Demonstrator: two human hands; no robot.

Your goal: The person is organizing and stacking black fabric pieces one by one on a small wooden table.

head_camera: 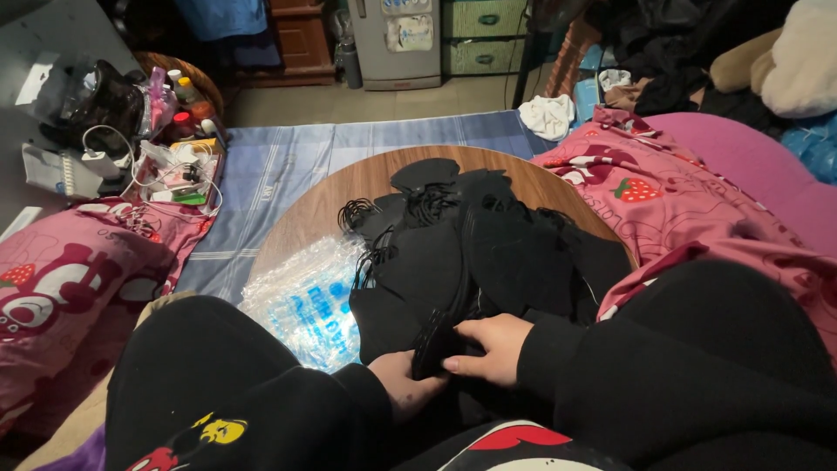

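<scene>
A basket [187, 74] at far left is holding bottles. On the round table [314, 214], both the left hand [403, 381] and right hand [491, 347] are gripping a black piece [436, 336] from the black pile [488, 244], a plastic bag [305, 296] lying beside it

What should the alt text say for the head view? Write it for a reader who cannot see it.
Both hands, left hand and right hand, hold a stack of flat black pieces at the near edge of a round wooden table. A heap of black pieces with thin cords covers the tabletop, beside a clear plastic bag with blue print. Pink strawberry-print bedding lies to the right.
</scene>
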